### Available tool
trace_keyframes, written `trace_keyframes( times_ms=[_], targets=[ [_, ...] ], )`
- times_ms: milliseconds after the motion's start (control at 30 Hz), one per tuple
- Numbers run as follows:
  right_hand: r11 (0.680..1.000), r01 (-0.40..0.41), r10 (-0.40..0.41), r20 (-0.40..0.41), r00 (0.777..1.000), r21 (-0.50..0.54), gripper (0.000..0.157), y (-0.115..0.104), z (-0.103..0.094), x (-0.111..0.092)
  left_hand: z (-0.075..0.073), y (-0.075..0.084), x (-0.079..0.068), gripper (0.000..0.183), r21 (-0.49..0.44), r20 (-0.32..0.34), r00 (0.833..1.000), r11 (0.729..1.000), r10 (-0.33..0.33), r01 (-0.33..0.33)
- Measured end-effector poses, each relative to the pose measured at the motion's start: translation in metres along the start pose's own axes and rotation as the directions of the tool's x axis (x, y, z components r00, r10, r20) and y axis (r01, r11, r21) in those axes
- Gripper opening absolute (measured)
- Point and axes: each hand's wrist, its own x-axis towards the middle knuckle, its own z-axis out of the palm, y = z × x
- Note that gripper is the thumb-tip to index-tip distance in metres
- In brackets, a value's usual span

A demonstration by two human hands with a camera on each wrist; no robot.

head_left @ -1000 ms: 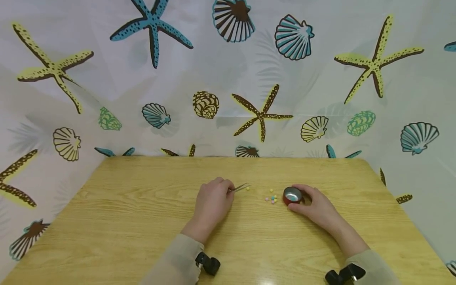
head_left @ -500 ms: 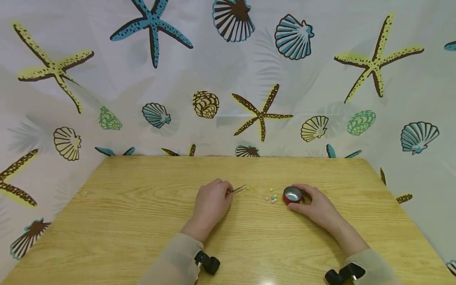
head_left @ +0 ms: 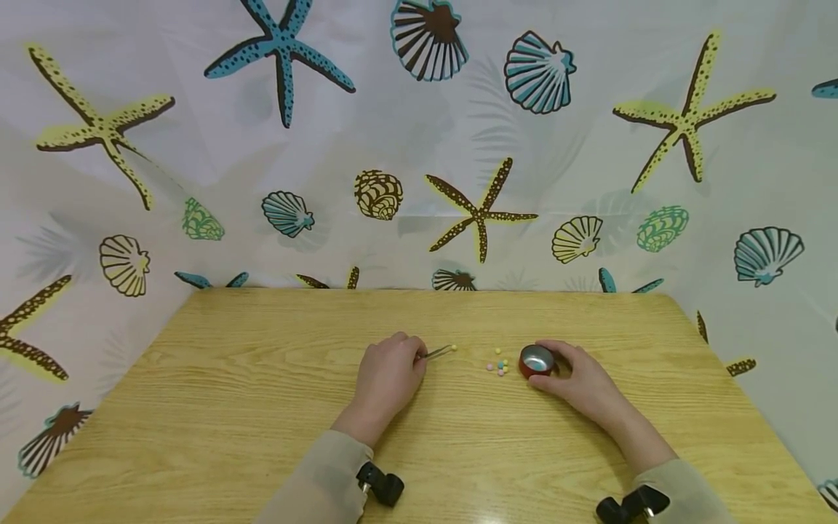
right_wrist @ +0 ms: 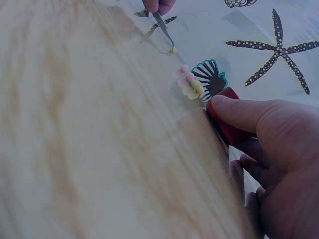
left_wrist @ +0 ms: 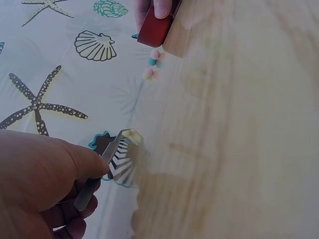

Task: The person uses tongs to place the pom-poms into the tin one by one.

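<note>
My left hand (head_left: pixel 389 386) pinches metal tweezers (left_wrist: pixel 113 150) between thumb and fingers. Their bent tips are right at a small yellow bead (head_left: pixel 455 348), which also appears at the tips in the right wrist view. My right hand (head_left: pixel 585 382) grips a small round red tin (right_wrist: pixel 228 122) by its side, thumb at the front. The tin stands upright with a shiny metal inside, and a patch of blue shows at its bottom. Left of the tin lie several loose beads, among them a blue bead (head_left: pixel 500 363), a pink bead (head_left: pixel 489 367) and another yellow bead (head_left: pixel 497 351).
The wooden table (head_left: pixel 216 407) reaches back to a white cloth (head_left: pixel 399 247) printed with shells and starfish, which also runs along both sides. A black wrist camera (head_left: pixel 381 485) sits on the left sleeve, and another black camera (head_left: pixel 633 505) on the right sleeve.
The tweezers' tips, spread apart near the yellow bead a second ago, are now close together at it. My left hand has drawn back slightly; my right hand stays on the tin.
</note>
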Motion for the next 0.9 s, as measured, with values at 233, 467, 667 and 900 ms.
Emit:
trace_keyframes(
  times_ms=[233,467,667,900],
  targets=[
    [1.000,-0.004,0.004,0.000,1.000,-0.002,0.074,0.001,-0.001,0.000,-0.001,0.001,0.001,0.005,0.016,-0.012,1.000,1.000,0.010,-0.010],
    [1.000,0.010,-0.010,-0.005,1.000,-0.007,0.073,0.002,-0.001,0.001,-0.003,0.003,0.003,0.005,0.012,-0.039,0.999,1.000,0.011,-0.011],
    [1.000,0.017,-0.018,-0.007,1.000,-0.009,0.071,0.003,0.001,0.002,-0.011,0.011,0.006,0.004,-0.014,-0.052,0.999,1.000,0.014,-0.015],
    [1.000,0.019,-0.019,-0.006,1.000,0.000,0.071,0.003,0.003,0.002,-0.019,0.030,0.011,0.004,-0.032,-0.051,0.998,0.999,0.038,-0.040]
  ],
)
